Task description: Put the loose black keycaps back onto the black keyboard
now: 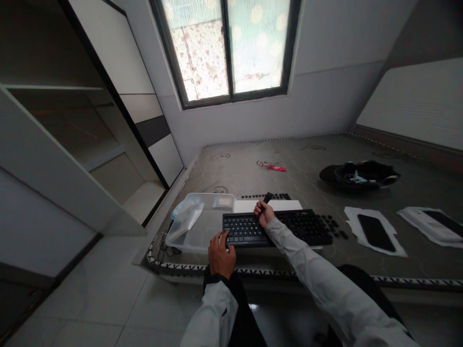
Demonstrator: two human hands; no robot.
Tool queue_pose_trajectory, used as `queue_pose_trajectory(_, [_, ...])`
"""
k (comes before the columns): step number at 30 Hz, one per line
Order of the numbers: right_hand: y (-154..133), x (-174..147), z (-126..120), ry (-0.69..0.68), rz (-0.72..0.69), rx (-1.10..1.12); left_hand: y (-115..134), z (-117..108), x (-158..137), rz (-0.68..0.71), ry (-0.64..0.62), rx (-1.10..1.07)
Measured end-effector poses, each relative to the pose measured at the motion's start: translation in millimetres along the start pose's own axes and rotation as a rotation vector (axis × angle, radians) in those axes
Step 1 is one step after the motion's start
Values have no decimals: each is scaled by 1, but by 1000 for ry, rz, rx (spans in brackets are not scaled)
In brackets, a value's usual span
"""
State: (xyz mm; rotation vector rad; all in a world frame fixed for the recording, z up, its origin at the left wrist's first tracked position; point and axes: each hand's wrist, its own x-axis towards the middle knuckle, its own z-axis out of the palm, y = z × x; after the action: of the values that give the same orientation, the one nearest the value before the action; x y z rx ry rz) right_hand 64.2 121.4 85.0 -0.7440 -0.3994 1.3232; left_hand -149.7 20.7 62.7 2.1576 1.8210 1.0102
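A black keyboard [246, 230] lies on the mattress in front of me, with bare patches at its right end. My left hand [221, 254] grips its near left corner with bent fingers. Above the middle of the keyboard, my right hand [265, 214] is closed round a small black tool [268, 197] whose wide end points up; its lower end is hidden. Loose black keycaps [333, 224] lie just right of the keyboard, and a row of more keycaps [282, 196] stands behind it. A white sheet [289, 205] shows from under the keyboard.
A clear plastic tray [206, 231] with a crumpled bag [190, 214] stands left of the keyboard. To the right are dark phone-like slabs on white paper [376, 232] and a black cap [361, 174]. A red packet [273, 167] lies farther back on the mattress [235, 164].
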Motion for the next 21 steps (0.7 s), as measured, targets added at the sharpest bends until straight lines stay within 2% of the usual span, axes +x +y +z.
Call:
queue_pose_trajectory(12, [-7, 0, -1, -28, -10, 4, -1, -1, -1, 3, 1, 6])
queue_pose_trajectory(21, [3, 7, -1, -60, -6, -84, -3, 1, -1, 22, 5, 17])
